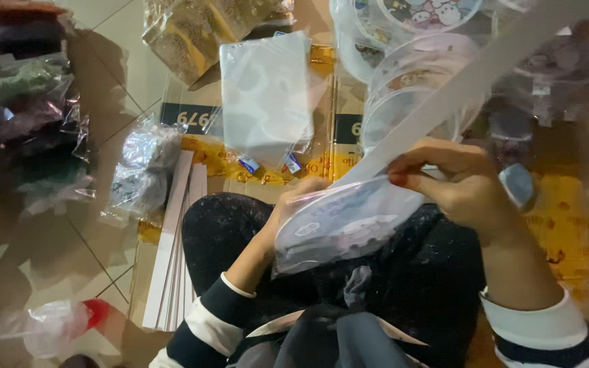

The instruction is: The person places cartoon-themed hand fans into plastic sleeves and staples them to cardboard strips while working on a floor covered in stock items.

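While your left hand (pixel 288 215) props it from behind, your right hand (pixel 455 180) pinches the top edge of the clear, soft plastic pouch (pixel 342 221) over your lap. It seems light, slippery, perhaps holding round stickers; grip the rim.

Dim warm indoor light; glare on clear plastic bags (pixel 265 95); left edge dark; slight motion blur.

Tiled floor (pixel 49 245) with flattened yellow cardboard (pixel 567 225) on it. Stack of white strips (pixel 172 252) lies left of the knee, two clear bags of small parts (pixel 141 170) just beside it. Pile of empty clear bags (pixel 264 95) above, dark packets (pixel 22 102) far left.
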